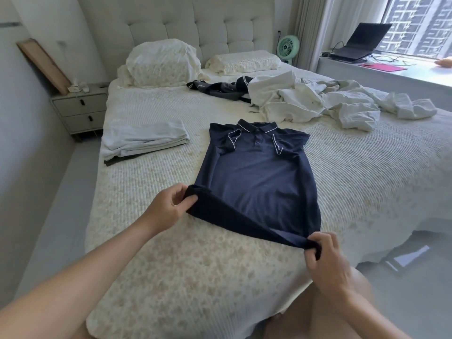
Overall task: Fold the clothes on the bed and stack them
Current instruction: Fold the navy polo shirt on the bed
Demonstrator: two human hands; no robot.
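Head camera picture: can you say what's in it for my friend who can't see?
Left hand and right hand pinch the hem of a navy polo shirt lying on a bed. Folded clothes sit left; unfolded clothes behind.

bare forearms, no sleeves, left hand [168, 207], right hand [329, 259]

Under my left hand [168, 206] and right hand [327, 255], the hem corners of the navy polo shirt [259, 177] vanish inside each grip. Beyond the polo shirt, a dark garment [220, 90] is partly buried under the white heap [318, 104]. My right forearm blurs at the frame's bottom edge.
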